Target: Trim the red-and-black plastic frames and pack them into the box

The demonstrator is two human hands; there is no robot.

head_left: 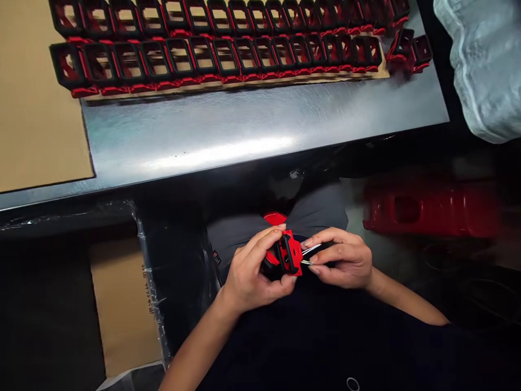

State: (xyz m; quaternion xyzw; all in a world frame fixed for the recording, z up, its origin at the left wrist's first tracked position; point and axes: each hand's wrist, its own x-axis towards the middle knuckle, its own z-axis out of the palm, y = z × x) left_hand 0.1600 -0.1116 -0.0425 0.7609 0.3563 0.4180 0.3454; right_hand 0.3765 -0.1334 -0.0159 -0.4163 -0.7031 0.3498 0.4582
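My left hand [253,271] grips red-black frame [294,252]; right hand [344,260] pinches tweezers [311,249] at red side; light touch best.

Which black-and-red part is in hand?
The part in the left hand, with metal prongs from the right hand at its red face. The rows of like parts sit on the bench, touched by neither hand.

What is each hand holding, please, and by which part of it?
The left hand grips a red-and-black part by its opposite edges; the right hand pinches a slim silver tweezer-like tool by its arms.
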